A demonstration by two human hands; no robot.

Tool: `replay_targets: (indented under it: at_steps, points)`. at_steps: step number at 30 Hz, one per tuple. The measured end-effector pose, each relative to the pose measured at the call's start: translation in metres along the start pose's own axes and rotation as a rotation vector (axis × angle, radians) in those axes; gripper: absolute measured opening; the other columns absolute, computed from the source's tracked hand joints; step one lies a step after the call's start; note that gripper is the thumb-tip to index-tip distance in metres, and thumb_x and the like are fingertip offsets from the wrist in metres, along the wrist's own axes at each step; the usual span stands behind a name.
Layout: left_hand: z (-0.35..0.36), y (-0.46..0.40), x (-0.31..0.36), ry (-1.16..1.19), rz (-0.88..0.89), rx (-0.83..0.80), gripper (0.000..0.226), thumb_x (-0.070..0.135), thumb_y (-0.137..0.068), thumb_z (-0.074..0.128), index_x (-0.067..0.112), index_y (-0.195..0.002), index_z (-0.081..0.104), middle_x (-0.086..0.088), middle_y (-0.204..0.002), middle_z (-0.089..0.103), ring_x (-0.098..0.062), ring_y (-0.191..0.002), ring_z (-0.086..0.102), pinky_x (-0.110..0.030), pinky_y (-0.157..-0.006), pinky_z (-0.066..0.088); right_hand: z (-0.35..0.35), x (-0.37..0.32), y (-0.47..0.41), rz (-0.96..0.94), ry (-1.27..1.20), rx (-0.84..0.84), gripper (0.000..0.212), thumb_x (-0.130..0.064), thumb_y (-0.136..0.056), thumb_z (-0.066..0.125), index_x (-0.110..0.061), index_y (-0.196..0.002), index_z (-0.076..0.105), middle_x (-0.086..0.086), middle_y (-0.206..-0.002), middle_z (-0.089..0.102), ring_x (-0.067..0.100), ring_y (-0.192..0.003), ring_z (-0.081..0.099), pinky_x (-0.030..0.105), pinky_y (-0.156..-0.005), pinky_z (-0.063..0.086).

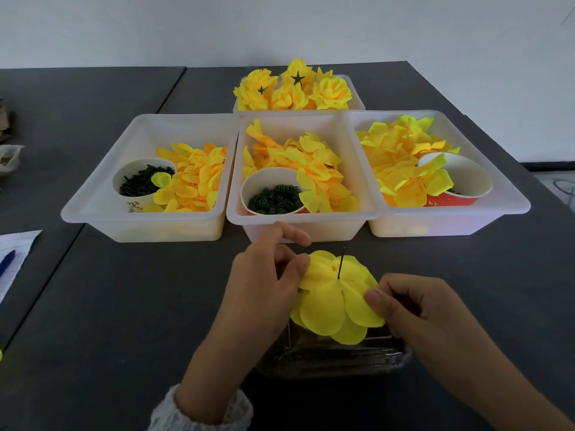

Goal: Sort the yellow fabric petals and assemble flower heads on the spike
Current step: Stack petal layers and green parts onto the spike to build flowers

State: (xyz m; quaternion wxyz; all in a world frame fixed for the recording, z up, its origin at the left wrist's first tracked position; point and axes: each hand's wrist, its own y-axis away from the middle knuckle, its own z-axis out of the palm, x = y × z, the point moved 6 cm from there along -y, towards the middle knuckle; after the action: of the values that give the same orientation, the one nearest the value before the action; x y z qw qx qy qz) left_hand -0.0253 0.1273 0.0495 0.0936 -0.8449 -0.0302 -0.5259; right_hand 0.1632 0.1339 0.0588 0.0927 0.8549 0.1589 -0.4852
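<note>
Head view: my left hand (264, 275) pinches the left edge of a stack of yellow petals (336, 300) threaded on a thin dark spike (341, 263), and my right hand (413, 309) pinches its right edge. Just beyond stand three white trays (143, 219) of loose petals, each holding a paper cup (273, 194). Behind them, a fourth tray holds finished flower heads (294, 90).

A dark grey table (124, 306) carried everything. Across its middle sat three translucent white bins, left (93, 209), centre (298, 227) and right (504, 197), edges touching, with a fourth bin (357, 101) just behind the centre one. A clear-sided base (329, 359) stood at the near edge. A sheet of paper (15, 253) with a blue pen (6, 262) lay far left.
</note>
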Motion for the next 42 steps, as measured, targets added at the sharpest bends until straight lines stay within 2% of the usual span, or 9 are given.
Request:
replay_targets:
  at_steps: [9, 19, 26, 29, 31, 34, 37, 40, 42]
  points:
    - [0.013, 0.006, 0.0, -0.134, -0.001, -0.057, 0.021, 0.015, -0.093, 0.06, 0.035, -0.09, 0.053, 0.009, -0.074, 0.065, 0.0, -0.075, 0.06, -0.008, -0.063, 0.043, 0.004, -0.001, 0.004, -0.04, 0.054, 0.073, 0.034, -0.045, -0.077, 0.051, -0.016, -0.06, 0.053, -0.009, -0.051, 0.051, 0.004, -0.05, 0.048, 0.013, -0.051, 0.038]
    - [0.013, 0.008, 0.0, -0.121, 0.031, -0.047, 0.017, 0.011, -0.094, 0.058, 0.028, -0.091, 0.057, 0.014, -0.071, 0.061, 0.003, -0.071, 0.058, -0.005, -0.059, 0.038, 0.007, 0.008, 0.007, -0.056, 0.094, 0.082, 0.034, -0.046, -0.078, 0.05, -0.016, -0.062, 0.055, -0.007, -0.058, 0.054, 0.005, -0.055, 0.049, 0.014, -0.052, 0.037]
    - [-0.007, 0.011, 0.0, -0.031, 0.054, 0.098, 0.018, 0.018, -0.096, 0.052, 0.036, -0.099, 0.057, 0.019, -0.092, 0.061, -0.002, -0.087, 0.061, -0.021, -0.068, 0.054, 0.006, 0.009, 0.006, -0.072, 0.055, 0.076, 0.028, -0.041, -0.08, 0.052, -0.019, -0.062, 0.055, -0.009, -0.057, 0.056, 0.005, -0.053, 0.051, 0.012, -0.05, 0.037]
    - [-0.023, 0.015, 0.013, -0.01, 0.148, 0.196, 0.014, 0.03, -0.096, 0.05, 0.036, -0.106, 0.057, 0.019, -0.106, 0.06, -0.003, -0.1, 0.059, -0.015, -0.077, 0.048, -0.006, 0.004, 0.007, -0.106, 0.067, 0.13, 0.029, -0.041, -0.085, 0.048, -0.021, -0.065, 0.053, -0.003, -0.056, 0.054, 0.006, -0.048, 0.047, 0.012, -0.045, 0.035]
    - [-0.025, 0.019, 0.027, -0.01, 0.223, 0.136, 0.018, 0.042, -0.092, 0.051, 0.038, -0.108, 0.058, 0.017, -0.114, 0.06, -0.008, -0.113, 0.056, -0.015, -0.087, 0.044, -0.02, -0.002, 0.006, -0.108, 0.101, 0.186, 0.03, -0.047, -0.082, 0.042, -0.022, -0.069, 0.055, -0.003, -0.06, 0.058, 0.007, -0.047, 0.05, 0.012, -0.043, 0.036]
    - [-0.01, 0.022, 0.041, -0.033, 0.288, -0.052, 0.023, 0.049, -0.089, 0.056, 0.039, -0.108, 0.063, 0.02, -0.121, 0.058, -0.011, -0.126, 0.048, -0.036, -0.099, 0.043, -0.043, -0.011, -0.001, -0.115, 0.167, 0.262, 0.028, -0.05, -0.08, 0.043, -0.026, -0.074, 0.057, 0.001, -0.066, 0.059, 0.014, -0.048, 0.051, 0.016, -0.041, 0.036]
    - [0.01, 0.022, 0.042, -0.16, 0.306, -0.122, 0.025, 0.051, -0.088, 0.055, 0.043, -0.11, 0.06, 0.031, -0.13, 0.05, -0.002, -0.137, 0.034, -0.051, -0.105, 0.034, -0.058, -0.023, -0.012, -0.142, 0.195, 0.302, 0.022, -0.047, -0.081, 0.047, -0.028, -0.078, 0.058, 0.003, -0.067, 0.058, 0.017, -0.05, 0.051, 0.024, -0.042, 0.038]
    - [0.025, 0.019, 0.033, -0.248, 0.273, -0.147, 0.029, 0.056, -0.087, 0.045, 0.048, -0.113, 0.054, 0.039, -0.132, 0.041, 0.011, -0.138, 0.02, -0.051, -0.113, 0.018, -0.061, -0.033, -0.022, -0.186, 0.185, 0.289, 0.022, -0.046, -0.082, 0.048, -0.027, -0.079, 0.059, 0.007, -0.065, 0.057, 0.022, -0.048, 0.047, 0.036, -0.043, 0.037]
    - [0.031, 0.018, 0.025, -0.242, 0.234, -0.168, 0.029, 0.055, -0.088, 0.04, 0.049, -0.113, 0.054, 0.04, -0.131, 0.04, 0.014, -0.137, 0.015, -0.049, -0.115, 0.011, -0.057, -0.036, -0.028, -0.205, 0.177, 0.255, 0.016, -0.038, -0.087, 0.051, -0.026, -0.08, 0.059, 0.008, -0.063, 0.055, 0.022, -0.045, 0.043, 0.033, -0.039, 0.032]
